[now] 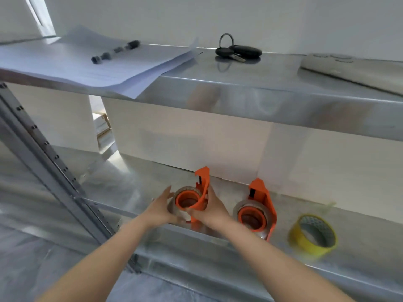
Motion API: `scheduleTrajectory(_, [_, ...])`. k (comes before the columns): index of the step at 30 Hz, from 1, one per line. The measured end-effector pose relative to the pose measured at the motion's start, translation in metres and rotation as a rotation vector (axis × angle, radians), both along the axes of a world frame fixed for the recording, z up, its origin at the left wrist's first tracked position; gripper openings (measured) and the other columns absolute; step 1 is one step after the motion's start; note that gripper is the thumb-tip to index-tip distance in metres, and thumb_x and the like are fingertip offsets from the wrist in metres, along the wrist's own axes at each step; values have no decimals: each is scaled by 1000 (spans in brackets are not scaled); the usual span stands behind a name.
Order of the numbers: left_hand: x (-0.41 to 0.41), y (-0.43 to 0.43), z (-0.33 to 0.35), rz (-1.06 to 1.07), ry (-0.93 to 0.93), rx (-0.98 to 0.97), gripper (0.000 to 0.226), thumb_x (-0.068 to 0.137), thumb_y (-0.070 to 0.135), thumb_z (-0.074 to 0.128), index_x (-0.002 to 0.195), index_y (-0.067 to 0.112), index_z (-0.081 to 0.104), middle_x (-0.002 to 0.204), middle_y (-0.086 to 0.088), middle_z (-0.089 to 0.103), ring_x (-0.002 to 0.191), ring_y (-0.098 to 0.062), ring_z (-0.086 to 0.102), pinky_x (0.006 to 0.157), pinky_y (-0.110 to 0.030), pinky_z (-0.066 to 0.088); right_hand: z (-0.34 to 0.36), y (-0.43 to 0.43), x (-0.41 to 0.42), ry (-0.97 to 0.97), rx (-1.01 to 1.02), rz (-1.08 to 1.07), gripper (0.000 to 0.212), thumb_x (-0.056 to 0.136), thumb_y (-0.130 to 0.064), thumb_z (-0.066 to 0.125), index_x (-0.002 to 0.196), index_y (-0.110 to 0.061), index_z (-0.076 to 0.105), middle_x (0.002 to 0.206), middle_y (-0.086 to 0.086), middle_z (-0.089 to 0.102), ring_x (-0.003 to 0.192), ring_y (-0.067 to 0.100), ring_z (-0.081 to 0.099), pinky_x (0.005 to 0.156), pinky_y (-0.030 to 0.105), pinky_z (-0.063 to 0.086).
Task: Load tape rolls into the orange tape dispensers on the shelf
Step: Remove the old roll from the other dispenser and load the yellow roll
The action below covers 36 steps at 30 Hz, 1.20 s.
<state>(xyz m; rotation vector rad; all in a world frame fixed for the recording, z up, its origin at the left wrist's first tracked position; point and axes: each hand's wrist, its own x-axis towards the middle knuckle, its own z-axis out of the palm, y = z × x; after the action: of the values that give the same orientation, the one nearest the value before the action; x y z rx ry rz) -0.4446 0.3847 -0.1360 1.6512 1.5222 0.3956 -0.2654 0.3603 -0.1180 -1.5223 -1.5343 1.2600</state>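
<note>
Two orange tape dispensers stand on the lower metal shelf point(152, 253). The left dispenser point(201, 192) has a clear tape roll point(174, 205) around its orange hub. My left hand point(160, 209) cups that roll from the left, fingers partly spread. My right hand point(210, 211) grips the left dispenser's frame from the right. The second dispenser point(259, 205) stands to the right with a clear tape roll point(238, 209) seated on its hub. A yellow tape roll point(313, 236) lies loose further right.
The upper shelf point(239, 90) overhangs the work area, carrying paper sheets point(87, 62), a black pen-like object point(115, 51), car keys point(237, 51) and a remote control point(353, 68). A perforated shelf post point(54, 162) slants at left. White boxes point(185, 138) stand behind the dispensers.
</note>
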Motion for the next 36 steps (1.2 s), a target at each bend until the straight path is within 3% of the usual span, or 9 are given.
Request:
scheduleTrajectory(4, [8, 5, -8, -35, -156, 99, 95, 44, 25, 87, 129, 15, 46, 123, -2, 62, 116, -18, 58, 99, -36, 47, -4, -4, -15, 1, 47, -88, 112, 50, -46, 82, 141, -30, 21, 135, -11, 48, 117, 3, 50, 90, 11, 35])
scheduleTrajectory(9, [16, 3, -10, -29, -232, 180, 73, 40, 21, 86, 98, 55, 58, 96, 29, 69, 93, 10, 63, 79, -10, 50, -6, -6, -10, 7, 41, -110, 99, 53, -47, 82, 137, -35, 31, 130, -13, 54, 117, 7, 53, 94, 17, 39])
scheduleTrajectory(11, [16, 1, -5, 12, -252, 173, 71, 36, 31, 85, 95, 55, 55, 92, 30, 68, 88, 11, 63, 68, -3, 46, -1, -8, -7, 30, 43, -91, 93, 50, -50, 81, 131, -40, 36, 122, -15, 59, 113, 6, 56, 96, 20, 43])
scheduleTrajectory(17, [22, -9, 19, 81, -354, 154, 81, 43, 22, 90, 112, 29, 48, 107, 14, 61, 94, 3, 61, 65, -7, 48, 20, -12, 16, 26, 111, -13, 76, 64, -32, 77, 130, -42, 40, 120, -14, 62, 111, 2, 58, 100, 29, 48])
scheduleTrajectory(20, [30, -15, 37, 38, -442, 147, 85, 47, 14, 89, 122, 19, 48, 117, 0, 62, 109, -12, 60, 86, -25, 53, 37, -17, 33, 0, 124, 39, 68, 70, -28, 75, 119, -59, 39, 116, -24, 62, 111, -5, 56, 94, 20, 48])
scheduleTrajectory(24, [40, -31, 63, -31, -619, -9, 84, 49, 8, 82, 125, 17, 48, 121, -11, 62, 113, -26, 60, 84, -43, 57, 62, -27, 61, -45, 134, 104, 62, 71, -25, 67, 116, -60, 43, 112, -29, 62, 111, -8, 55, 92, 13, 45])
scheduleTrajectory(29, [59, -52, 74, 25, -754, -99, 81, 52, -1, 74, 123, 22, 43, 126, -8, 57, 114, -19, 57, 78, -34, 58, 84, -46, 102, -136, 149, 115, 43, 63, -14, 53, 96, -41, 55, 64, -22, 55, 63, -9, 51, 63, 2, 38])
scheduleTrajectory(31, [67, -61, 76, 24, -776, -117, 84, 53, -1, 74, 128, 18, 40, 129, -9, 55, 117, -21, 56, 78, -33, 57, 90, -59, 114, -128, 142, 104, 40, 63, -18, 52, 101, -29, 54, 71, -8, 53, 64, 1, 47, 60, 12, 38])
scheduleTrajectory(36, [93, -82, 77, 26, -994, -220, 72, 63, -4, 65, 130, 10, 43, 131, -15, 56, 111, -21, 60, 80, -31, 58, 96, -86, 131, -71, 175, 60, 49, 66, -19, 54, 116, -22, 52, 113, 17, 62, 104, 31, 59, 91, 41, 50])
